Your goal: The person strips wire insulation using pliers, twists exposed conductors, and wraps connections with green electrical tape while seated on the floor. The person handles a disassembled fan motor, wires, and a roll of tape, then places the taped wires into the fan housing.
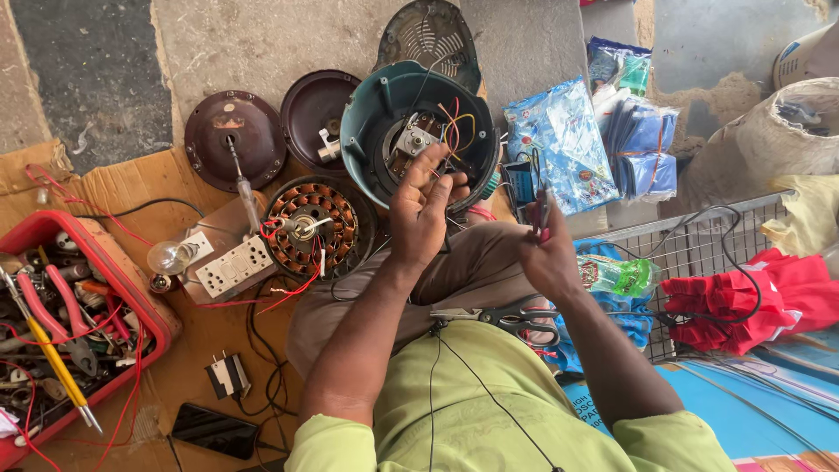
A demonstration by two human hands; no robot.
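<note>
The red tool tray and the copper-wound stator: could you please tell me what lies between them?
In the head view, a white switch board with a clear light bulb lies on cardboard between the red tool tray and the stator.

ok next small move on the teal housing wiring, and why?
Probably bring the right hand with its thin tool across to the coloured wires. The left hand is at the teal motor housing, fingers beside those loose wires, while the tool is held off to the side, apart from them.

Bright, even daylight, soft shadows only, mild glare on the plastic bags (564, 144), sharp focus centre, slight wide-angle stretch toward the edges.
</note>
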